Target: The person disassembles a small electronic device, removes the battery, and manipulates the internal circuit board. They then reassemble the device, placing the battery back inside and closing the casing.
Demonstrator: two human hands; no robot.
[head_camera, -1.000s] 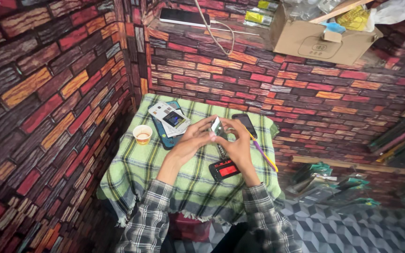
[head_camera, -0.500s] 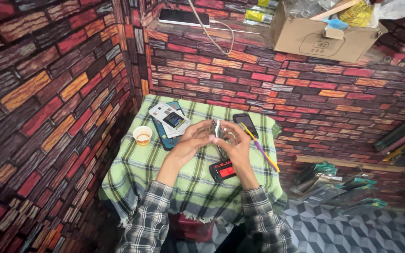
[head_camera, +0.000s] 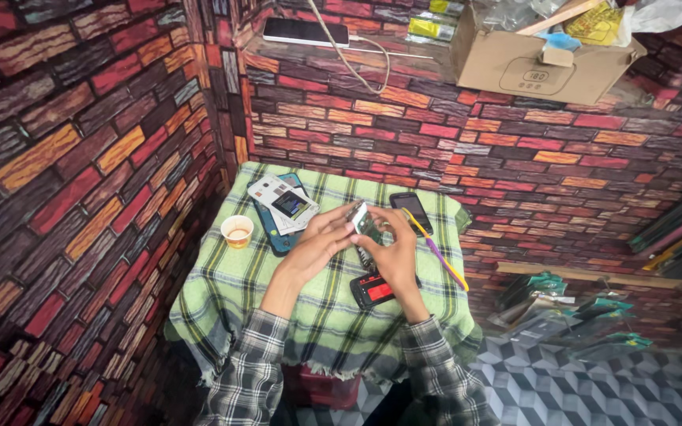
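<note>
**Small table, two hands at work on a phone part**

- Left hand (head_camera: pixel 321 241): raised over the middle of the table, fingers closed on the left side of the part.
- Right hand (head_camera: pixel 392 252): opposite it, fingers curled and pinched on the right side of the part.
- Part (head_camera: pixel 366 223): small, pale, flat piece, likely a circuit board; held between both hands above the cloth, tilted. Detail too small to tell.
- Cloth (head_camera: pixel 230 292): green plaid, fringed, covering the table.
- Cup (head_camera: pixel 237 231): small paper cup, upright near the left edge, well apart from the hands.
- Stack (head_camera: pixel 282 207): teal case with white flat pieces on top, just left of the left hand.
- Phone (head_camera: pixel 412 211): dark, lying flat behind the right hand.
- Red device (head_camera: pixel 372 289): black with red face, on the cloth under the right wrist.
- Stick (head_camera: pixel 436 248): thin, yellow and purple, lying slantwise right of the right hand.
- Box (head_camera: pixel 538 67): cardboard, on the ledge above.
</note>
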